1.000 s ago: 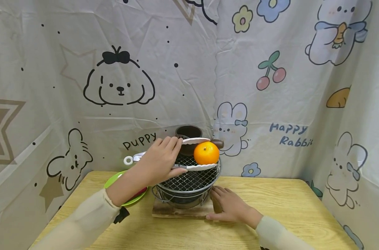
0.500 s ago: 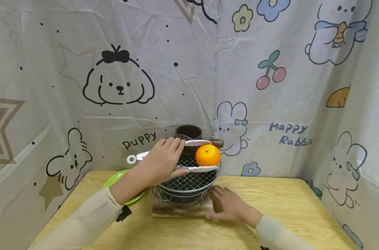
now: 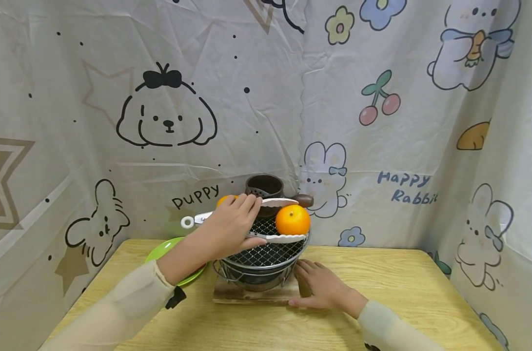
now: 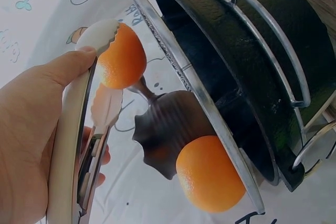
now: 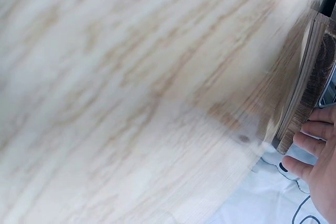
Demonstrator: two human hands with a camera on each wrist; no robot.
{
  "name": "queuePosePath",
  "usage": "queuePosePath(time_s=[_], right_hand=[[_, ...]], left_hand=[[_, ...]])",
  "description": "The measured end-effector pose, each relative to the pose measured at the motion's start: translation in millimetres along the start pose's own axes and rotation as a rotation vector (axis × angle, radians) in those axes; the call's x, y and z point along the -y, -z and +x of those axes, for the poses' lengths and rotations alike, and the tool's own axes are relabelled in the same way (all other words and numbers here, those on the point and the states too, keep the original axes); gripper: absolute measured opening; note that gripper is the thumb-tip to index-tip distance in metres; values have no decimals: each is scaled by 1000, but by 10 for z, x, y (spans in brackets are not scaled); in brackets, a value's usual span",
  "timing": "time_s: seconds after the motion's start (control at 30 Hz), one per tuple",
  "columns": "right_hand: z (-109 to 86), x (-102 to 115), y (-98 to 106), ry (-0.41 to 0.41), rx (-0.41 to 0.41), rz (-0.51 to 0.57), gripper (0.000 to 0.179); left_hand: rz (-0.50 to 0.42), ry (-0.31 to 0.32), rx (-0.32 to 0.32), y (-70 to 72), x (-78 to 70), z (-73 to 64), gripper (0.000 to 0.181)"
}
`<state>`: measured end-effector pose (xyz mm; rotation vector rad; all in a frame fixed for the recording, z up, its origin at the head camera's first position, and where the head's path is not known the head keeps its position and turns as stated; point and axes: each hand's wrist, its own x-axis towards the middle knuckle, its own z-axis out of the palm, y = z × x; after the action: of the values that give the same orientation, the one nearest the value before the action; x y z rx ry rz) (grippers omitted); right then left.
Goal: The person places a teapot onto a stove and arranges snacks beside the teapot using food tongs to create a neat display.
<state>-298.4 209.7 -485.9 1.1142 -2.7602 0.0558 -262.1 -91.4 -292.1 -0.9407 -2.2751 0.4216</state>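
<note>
My left hand grips a pair of tongs with pale scalloped tips. Between those tips, above the round grill's wire mesh, is an orange; a small gap to the mesh shows in the left wrist view. A second orange sits on the mesh, mostly hidden behind my left hand in the head view. My right hand touches the right side of the wooden board under the grill, its fingers extended. At the right wrist view's edge, the fingers lie against the board's side.
Behind the grill stands a dark brown pot with a spout and side handle. A green plate lies left of the grill, partly covered by my left forearm. A printed cloth hangs behind the wooden table.
My left hand, the tongs and the orange between their tips have moved slightly down and right. More of the second orange shows behind my left hand. My right hand stays in place.
</note>
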Motion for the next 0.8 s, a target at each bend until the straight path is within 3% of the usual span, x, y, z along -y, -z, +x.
queuePosePath(time_s=[0.8], right_hand=[[5,-18,-39,7,-16,3,103]], left_hand=[[-29,10,81,-86,-36,15,88]])
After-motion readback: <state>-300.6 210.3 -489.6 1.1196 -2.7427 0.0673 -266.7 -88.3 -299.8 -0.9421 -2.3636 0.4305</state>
